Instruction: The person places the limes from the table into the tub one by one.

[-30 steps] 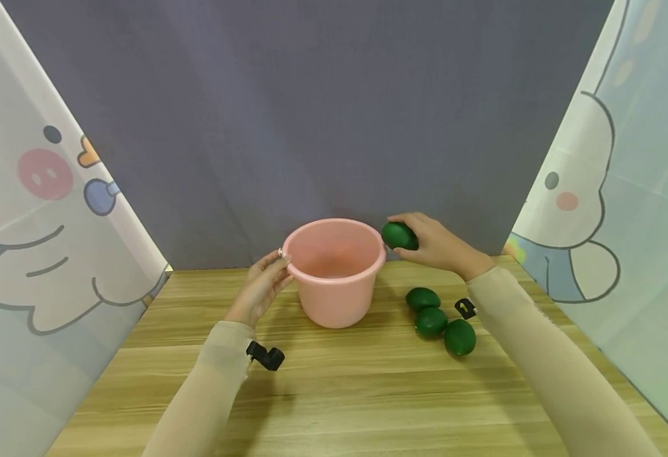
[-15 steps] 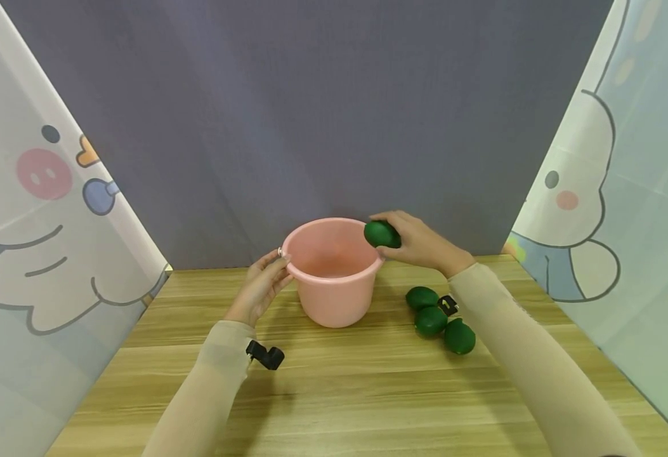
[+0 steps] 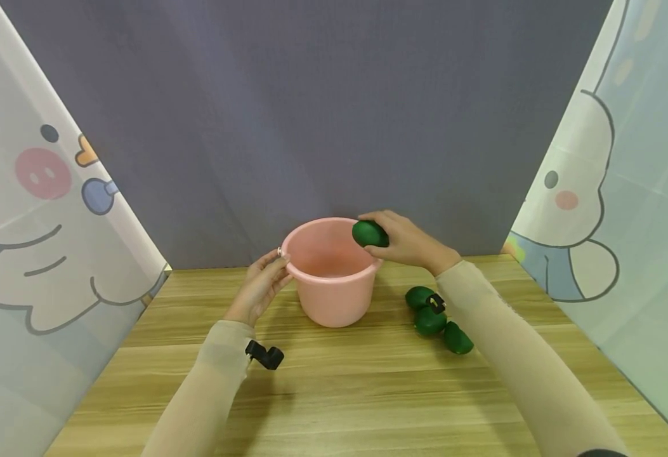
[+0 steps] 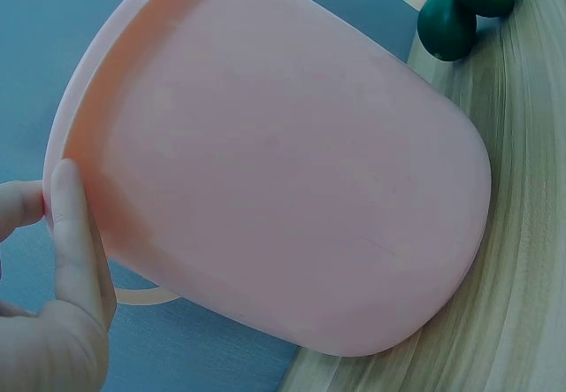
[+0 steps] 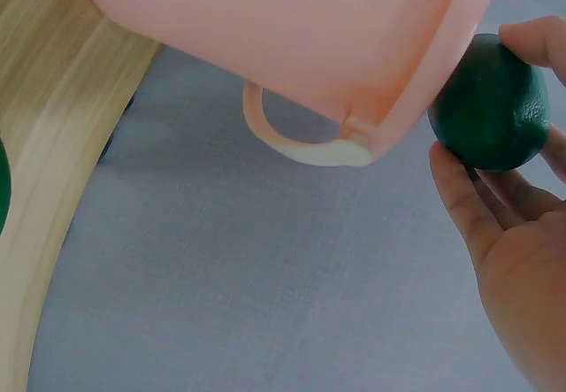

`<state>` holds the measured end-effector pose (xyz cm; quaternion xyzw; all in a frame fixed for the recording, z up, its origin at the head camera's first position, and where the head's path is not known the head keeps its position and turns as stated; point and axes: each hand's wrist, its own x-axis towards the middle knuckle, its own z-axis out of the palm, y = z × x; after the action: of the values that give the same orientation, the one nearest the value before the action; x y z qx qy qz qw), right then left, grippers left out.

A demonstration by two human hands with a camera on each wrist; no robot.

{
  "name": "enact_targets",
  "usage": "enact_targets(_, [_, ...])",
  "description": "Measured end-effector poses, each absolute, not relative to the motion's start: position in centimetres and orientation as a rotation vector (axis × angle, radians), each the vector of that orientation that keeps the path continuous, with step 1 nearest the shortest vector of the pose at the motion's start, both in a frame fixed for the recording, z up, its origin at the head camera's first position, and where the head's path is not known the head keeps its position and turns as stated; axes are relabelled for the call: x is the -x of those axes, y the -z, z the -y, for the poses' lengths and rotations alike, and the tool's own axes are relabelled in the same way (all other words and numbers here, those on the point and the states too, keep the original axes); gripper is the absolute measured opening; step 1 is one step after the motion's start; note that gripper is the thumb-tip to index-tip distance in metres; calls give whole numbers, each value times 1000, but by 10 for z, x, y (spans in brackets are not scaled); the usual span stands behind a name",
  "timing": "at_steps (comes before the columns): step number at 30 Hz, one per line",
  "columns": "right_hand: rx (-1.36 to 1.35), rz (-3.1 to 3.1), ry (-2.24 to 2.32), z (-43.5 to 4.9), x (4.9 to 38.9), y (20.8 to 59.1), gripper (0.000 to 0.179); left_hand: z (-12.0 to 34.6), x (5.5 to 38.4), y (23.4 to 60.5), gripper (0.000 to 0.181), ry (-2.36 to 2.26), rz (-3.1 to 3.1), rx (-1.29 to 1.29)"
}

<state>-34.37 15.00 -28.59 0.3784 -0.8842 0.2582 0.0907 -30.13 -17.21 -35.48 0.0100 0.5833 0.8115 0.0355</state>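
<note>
A pink plastic bucket with a side handle stands upright on the table. My left hand grips its rim at the left, with the thumb on the outer side. Above the rim's right side, my right hand holds a dark green, smooth oval fruit between thumb and fingers. In the right wrist view this fruit shows beside the rim; whether they touch I cannot tell. The visible part of the bucket's inside shows no objects; its near bottom is hidden.
Several similar green fruits lie close together on the wooden table, right of the bucket and partly behind the right sleeve. A grey curtain hangs behind the bucket. Cartoon-printed sheets stand at both sides.
My right hand has moved left with the green fruit, from beside the bucket to over its right rim. The left hand and the bucket have stayed in place.
</note>
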Motion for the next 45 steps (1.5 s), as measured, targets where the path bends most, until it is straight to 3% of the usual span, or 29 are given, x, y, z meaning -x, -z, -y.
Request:
enact_targets(28, [-1117, 2695, -823, -136, 347, 296, 63, 172, 299, 354, 76, -2495, -1787, -25])
enact_targets(45, [-1192, 2638, -791, -138, 347, 298, 54, 173, 299, 354, 75, -2494, -1794, -22])
